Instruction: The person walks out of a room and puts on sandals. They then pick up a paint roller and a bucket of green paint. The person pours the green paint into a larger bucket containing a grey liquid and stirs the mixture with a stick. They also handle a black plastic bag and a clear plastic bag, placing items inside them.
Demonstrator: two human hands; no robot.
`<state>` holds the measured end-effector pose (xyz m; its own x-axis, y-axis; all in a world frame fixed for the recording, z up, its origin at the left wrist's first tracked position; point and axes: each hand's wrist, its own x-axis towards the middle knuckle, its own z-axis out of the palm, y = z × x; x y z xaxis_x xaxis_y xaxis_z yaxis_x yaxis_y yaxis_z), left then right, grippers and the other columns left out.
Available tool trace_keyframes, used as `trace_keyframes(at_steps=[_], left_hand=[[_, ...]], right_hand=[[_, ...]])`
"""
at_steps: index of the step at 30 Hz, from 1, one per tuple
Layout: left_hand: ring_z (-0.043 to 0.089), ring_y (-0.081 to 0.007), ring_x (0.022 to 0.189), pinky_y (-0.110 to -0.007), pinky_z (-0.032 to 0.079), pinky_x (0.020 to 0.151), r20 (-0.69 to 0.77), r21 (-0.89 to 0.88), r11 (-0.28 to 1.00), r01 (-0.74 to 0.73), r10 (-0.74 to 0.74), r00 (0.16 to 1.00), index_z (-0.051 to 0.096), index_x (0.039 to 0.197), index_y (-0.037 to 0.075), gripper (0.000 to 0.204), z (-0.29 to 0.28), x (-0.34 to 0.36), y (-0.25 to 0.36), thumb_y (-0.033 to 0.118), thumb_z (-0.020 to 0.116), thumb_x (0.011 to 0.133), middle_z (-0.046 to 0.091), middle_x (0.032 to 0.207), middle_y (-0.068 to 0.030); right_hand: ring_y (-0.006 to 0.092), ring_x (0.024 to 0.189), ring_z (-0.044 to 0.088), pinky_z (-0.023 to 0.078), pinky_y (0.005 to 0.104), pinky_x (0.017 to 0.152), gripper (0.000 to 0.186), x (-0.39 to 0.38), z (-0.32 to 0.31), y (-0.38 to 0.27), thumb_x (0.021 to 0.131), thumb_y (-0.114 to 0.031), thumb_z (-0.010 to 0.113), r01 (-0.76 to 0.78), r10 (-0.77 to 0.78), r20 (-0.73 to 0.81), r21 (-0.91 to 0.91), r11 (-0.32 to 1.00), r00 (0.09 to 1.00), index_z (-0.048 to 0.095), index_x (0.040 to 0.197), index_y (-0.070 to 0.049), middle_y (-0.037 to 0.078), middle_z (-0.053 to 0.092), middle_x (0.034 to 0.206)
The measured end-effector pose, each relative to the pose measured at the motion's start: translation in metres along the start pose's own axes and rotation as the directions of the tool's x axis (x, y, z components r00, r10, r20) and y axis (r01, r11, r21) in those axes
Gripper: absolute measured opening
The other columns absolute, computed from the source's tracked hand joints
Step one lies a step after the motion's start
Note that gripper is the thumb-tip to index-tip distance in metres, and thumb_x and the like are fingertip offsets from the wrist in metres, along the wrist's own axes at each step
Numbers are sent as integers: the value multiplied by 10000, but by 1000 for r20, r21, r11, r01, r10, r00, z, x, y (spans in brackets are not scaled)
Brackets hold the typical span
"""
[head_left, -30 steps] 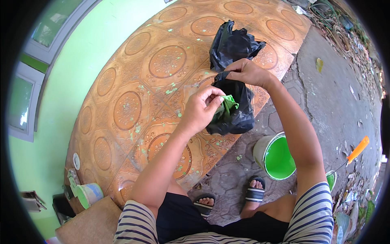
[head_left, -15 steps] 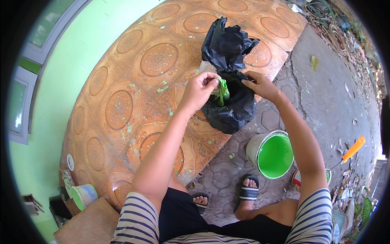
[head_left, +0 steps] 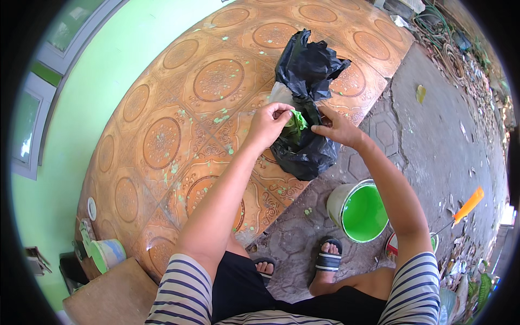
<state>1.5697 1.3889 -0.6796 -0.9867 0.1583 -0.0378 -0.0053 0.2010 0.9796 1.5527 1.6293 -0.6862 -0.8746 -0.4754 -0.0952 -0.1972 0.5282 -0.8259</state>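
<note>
A black plastic bag (head_left: 307, 161) rests at the edge of the tiled floor, its mouth towards me. My left hand (head_left: 268, 127) pinches a crumpled, bright green, paint-coloured piece (head_left: 296, 123) at that mouth; whether it is plastic or dried paint I cannot tell. On the other side, my right hand (head_left: 338, 129) is closed on the bag's rim, thumb towards the opening. The bag's bunched upper part (head_left: 309, 65) spreads out beyond both hands. A whitish translucent piece (head_left: 280, 93) shows beside it. The bag's inside is mostly hidden.
A bucket of green paint (head_left: 364, 211) stands on the paving near my right foot. Behind my right arm is a can, with an orange-handled tool (head_left: 469, 205) over it. At lower left are a small paint-smeared tub (head_left: 108, 254) and a brown board (head_left: 111, 292).
My left hand and the green piece have lowered slightly into the bag's mouth. My right hand has shifted left and down, drawing the rim inward, and the opening is narrower.
</note>
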Motion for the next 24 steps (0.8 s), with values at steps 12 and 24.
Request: trace_keyframes(at_steps=[12,24], left_hand=[[582,-63,775,-213,483,720,-71,-55,998,22,-26,997,662,1059,15,169,7,11,-5,113,616,929,647,874,0],[580,-59,774,-215,483,705,-48,-50,999,22,-24,999,667,1047,12,175,4,11,-4,125,655,913,654,871,-6]], right_hand=[[337,888,608,509,421,755,394,-20,45,-24,794,-237,757,168,-279,-400,-290,942,873,549,1096,-92,132,549,993],[360,854,624,493,410,736,137,-6,47,-17,831,-91,680,158,-233,-483,-190,969,844,627,932,-16,157,609,927]])
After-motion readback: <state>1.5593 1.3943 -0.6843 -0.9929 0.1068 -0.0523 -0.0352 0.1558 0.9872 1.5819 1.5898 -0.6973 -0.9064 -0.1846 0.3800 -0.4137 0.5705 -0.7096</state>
